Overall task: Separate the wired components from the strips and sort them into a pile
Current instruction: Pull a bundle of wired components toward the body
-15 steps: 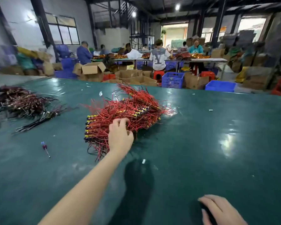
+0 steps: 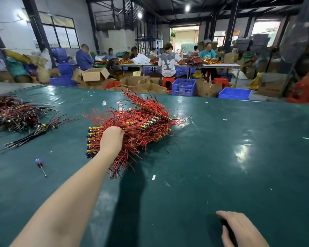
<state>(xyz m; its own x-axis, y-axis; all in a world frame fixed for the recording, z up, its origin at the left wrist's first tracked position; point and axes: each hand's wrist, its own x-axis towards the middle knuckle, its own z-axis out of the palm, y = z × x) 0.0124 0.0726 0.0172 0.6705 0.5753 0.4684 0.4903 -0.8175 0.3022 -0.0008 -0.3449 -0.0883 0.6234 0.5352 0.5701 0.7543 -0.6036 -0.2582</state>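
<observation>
The scene is evenly and fairly brightly lit by ceiling lamps (image 2: 187, 8) and by daylight admitted through the windows (image 2: 61, 33) and an open doorway (image 2: 185, 39), which is nearly washed out. White glare patches are thrown across the glossy green tabletop (image 2: 243, 150), and a dark shadow (image 2: 130, 202) is cast on it beneath the outstretched forearm. Strong wide-angle bending is seen at the edges, and the far workers are softly blurred.

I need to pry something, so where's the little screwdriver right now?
In the head view the screwdriver lies on the green table, left of the person's outstretched left forearm and nearer than the black-wired bundle.
</observation>
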